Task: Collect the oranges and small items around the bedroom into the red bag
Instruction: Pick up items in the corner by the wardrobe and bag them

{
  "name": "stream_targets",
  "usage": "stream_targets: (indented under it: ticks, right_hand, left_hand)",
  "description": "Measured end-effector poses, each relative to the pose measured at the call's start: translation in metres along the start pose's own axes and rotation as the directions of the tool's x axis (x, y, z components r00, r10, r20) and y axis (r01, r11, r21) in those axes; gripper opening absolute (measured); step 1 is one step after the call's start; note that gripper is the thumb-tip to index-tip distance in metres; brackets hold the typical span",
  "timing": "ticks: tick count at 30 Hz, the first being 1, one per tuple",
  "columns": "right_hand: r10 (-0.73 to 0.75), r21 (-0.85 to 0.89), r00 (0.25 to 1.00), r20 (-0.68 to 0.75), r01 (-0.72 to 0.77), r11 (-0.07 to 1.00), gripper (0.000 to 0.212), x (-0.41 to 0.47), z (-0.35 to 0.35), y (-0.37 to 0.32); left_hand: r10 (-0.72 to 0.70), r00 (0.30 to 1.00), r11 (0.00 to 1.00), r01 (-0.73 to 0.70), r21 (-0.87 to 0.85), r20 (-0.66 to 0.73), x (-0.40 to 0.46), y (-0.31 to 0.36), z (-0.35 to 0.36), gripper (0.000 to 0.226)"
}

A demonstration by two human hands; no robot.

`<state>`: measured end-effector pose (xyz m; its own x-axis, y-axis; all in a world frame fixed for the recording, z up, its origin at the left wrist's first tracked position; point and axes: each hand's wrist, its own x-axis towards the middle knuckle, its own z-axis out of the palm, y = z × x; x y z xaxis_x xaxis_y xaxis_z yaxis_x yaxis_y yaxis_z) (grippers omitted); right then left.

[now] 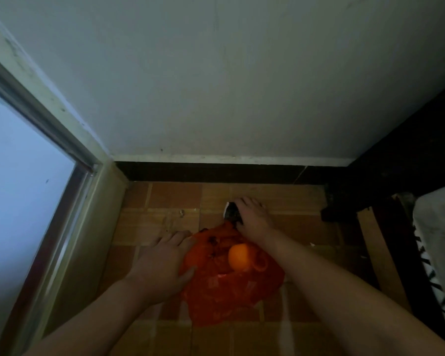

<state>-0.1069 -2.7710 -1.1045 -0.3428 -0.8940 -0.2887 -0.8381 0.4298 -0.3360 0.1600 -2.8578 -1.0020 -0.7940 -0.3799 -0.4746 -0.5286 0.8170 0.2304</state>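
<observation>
I see a brown tiled floor [165, 201] meeting a pale wall [242, 86] above a dark skirting board [216, 172]. A window [18, 176] fills the left side; a dark bed frame [396, 176] with patterned bedding [439, 253] stands at right.

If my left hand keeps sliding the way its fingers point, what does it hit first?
Probably nothing soon: the left hand points over bare floor tiles toward the dark baseboard, which looks like the first obstacle.
</observation>
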Motion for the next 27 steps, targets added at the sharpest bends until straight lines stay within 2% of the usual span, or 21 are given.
stream_targets:
  ticks: [5,12,15,18,22,25,27]
  right_hand:
    - [0.057,0.226,0.973,-0.225,-0.004,0.974,0.066,-0.036,-0.024,-0.024]
    - [0.028,0.217,0.918,-0.396,0.064,0.974,0.061,-0.112,-0.051,-0.042]
    - [-0.032,0.232,0.924,-0.381,0.130,0.964,0.059,-0.128,-0.048,-0.050]
    - [-0.101,0.163,0.955,-0.278,0.151,0.975,0.057,-0.130,-0.030,-0.058]
    - [-0.120,0.111,0.984,-0.133,0.135,0.985,0.058,-0.127,-0.008,-0.058]
    - [-0.132,0.069,0.980,-0.147,0.143,0.987,0.056,-0.132,-0.001,-0.053]
    - [-0.075,0.055,0.975,-0.211,0.088,0.995,0.054,-0.136,-0.002,-0.046]
  left_hand:
    - [0.007,1.000,1.000,-0.007,-0.003,-0.014,-0.002,-0.006,0.000,0.083]
    - [0.006,1.000,1.000,-0.006,0.000,-0.026,-0.003,-0.006,-0.004,0.086]
    - [0.004,1.000,1.000,-0.004,0.003,-0.024,-0.003,-0.006,-0.003,0.085]
    - [0.013,1.000,1.000,-0.013,0.007,-0.024,0.000,-0.007,-0.001,0.071]
    - [0.029,0.998,1.000,-0.028,0.007,-0.047,0.002,-0.004,0.003,0.065]
    - [0.038,0.998,0.999,-0.037,0.016,-0.044,0.000,-0.001,0.003,0.067]
    - [0.025,0.998,0.999,-0.023,0.026,-0.050,-0.004,0.000,0.002,0.070]
